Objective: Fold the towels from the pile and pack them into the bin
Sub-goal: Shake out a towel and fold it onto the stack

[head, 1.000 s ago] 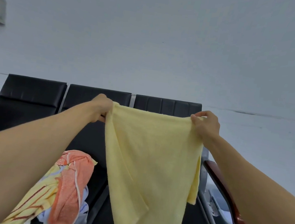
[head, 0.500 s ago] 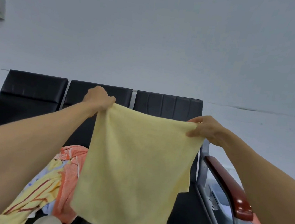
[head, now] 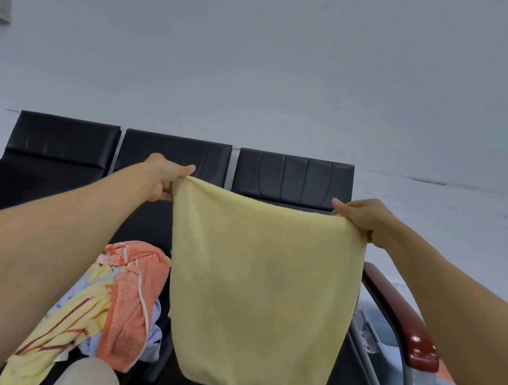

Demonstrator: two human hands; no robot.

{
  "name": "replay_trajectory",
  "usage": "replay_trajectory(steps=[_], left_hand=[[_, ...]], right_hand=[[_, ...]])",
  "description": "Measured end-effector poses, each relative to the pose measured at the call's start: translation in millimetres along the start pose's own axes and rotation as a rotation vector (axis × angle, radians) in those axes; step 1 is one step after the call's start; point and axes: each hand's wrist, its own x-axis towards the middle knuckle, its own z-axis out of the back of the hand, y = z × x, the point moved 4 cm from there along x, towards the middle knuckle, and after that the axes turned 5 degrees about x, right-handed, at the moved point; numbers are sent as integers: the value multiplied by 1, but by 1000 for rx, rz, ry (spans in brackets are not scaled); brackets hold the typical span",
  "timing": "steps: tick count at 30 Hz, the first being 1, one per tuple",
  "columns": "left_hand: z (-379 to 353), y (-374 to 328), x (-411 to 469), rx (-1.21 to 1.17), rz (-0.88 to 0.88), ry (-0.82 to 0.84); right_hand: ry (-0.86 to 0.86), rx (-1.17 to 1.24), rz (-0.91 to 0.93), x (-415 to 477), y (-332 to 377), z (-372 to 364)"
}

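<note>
Left hand (head: 165, 178) and right hand (head: 362, 213) pinch the yellow towel (head: 259, 295) spread wide, hiding the black seats (head: 293, 178); towel pile (head: 103, 311) lower left, red armrest (head: 403, 322) right.

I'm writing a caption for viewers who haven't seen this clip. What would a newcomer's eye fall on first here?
First, the yellow towel, hanging spread out in the middle of the view. The left hand and the right hand each grip a top corner. Next, at lower left, the pile of towels in orange, yellow and light blue, heaped on the row of black seats. At the right edge is a glossy red-brown armrest.
</note>
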Motion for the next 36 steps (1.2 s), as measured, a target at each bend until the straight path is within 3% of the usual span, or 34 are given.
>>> replay_trajectory(steps=[4, 6, 9, 14, 20, 26, 36], left_hand=[[5, 3, -3, 2, 26, 175], [5, 5, -4, 125, -36, 234], [4, 12, 0, 367, -165, 166], [-6, 15, 4, 614, -366, -94], [-14, 8, -2, 660, -475, -172], [-19, 1, -8, 699, -555, -223], [-18, -11, -6, 862, -615, -151]], right_hand=[[81, 53, -12, -1, 1, 4], [223, 69, -39, -3, 0, 3], [363, -77, -39, -4, -5, -3], [61, -523, 174, 7, -10, -14], [-172, -568, 255, 10, -12, -9], [-230, -550, 269, 6, -7, 0], [-201, -624, 278, 8, -1, 9]])
